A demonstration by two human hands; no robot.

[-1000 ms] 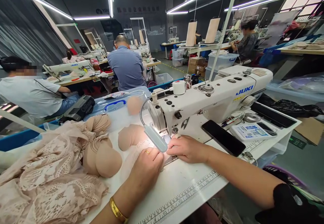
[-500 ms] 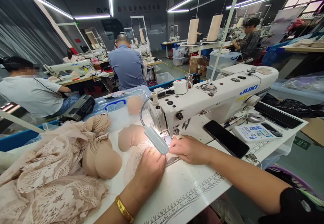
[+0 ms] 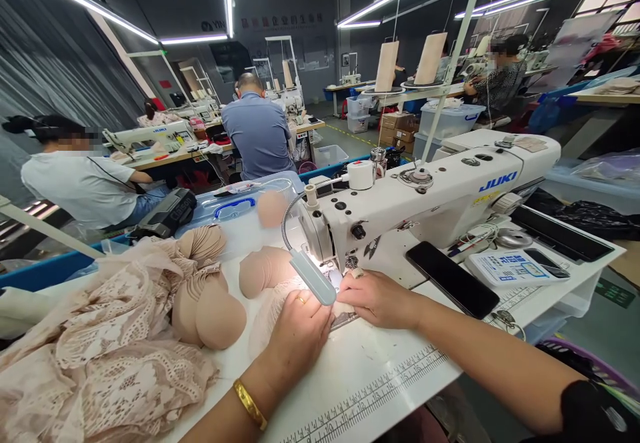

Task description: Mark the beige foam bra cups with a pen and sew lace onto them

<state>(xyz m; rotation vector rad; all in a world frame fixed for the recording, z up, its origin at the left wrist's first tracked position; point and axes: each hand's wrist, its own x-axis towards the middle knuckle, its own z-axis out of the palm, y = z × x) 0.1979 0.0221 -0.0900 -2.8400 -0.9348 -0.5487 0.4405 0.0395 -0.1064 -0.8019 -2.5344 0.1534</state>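
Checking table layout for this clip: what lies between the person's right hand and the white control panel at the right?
In the head view, a black phone lies flat on the table between the right hand and the control panel.

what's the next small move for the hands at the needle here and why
Probably ease the lace piece a little further back under the presser foot. Both hands lie flat on it right at the needle: the left hand presses it down beside the lamp, and the right hand steadies it in front of the sewing machine. A judgement only; the foot itself is hidden.
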